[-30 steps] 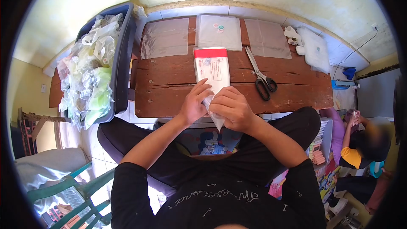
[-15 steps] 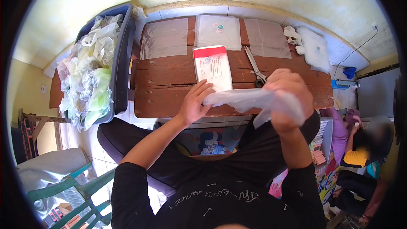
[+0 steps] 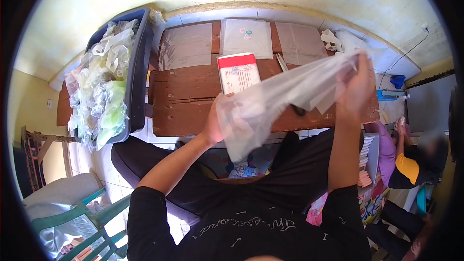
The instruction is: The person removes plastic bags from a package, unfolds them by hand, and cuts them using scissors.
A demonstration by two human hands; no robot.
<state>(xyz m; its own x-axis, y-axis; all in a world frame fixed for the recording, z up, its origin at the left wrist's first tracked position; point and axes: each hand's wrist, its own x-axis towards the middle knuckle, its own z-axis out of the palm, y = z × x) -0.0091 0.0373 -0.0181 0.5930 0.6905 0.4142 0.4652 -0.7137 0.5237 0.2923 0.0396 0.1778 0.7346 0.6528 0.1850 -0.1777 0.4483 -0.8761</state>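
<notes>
My right hand, raised over the right part of the table, is closed on one end of a translucent plastic bag. The bag stretches down to the left, across my left hand, whose fingers are partly hidden behind it. A packet with a red band lies just beyond my left hand, its lower part covered by the bag. The scissors are mostly hidden behind the plastic. Farther back lie flat clear bags, a stack with small round labels and more flat bags.
A dark bin full of plastic bags stands left of the wooden table. White plastic items lie at the table's back right. A green chair is at lower left. Another person sits at far right.
The plastic has come away from the packet and spread out into a wide sheet. My right hand has moved up and to the right with it.
</notes>
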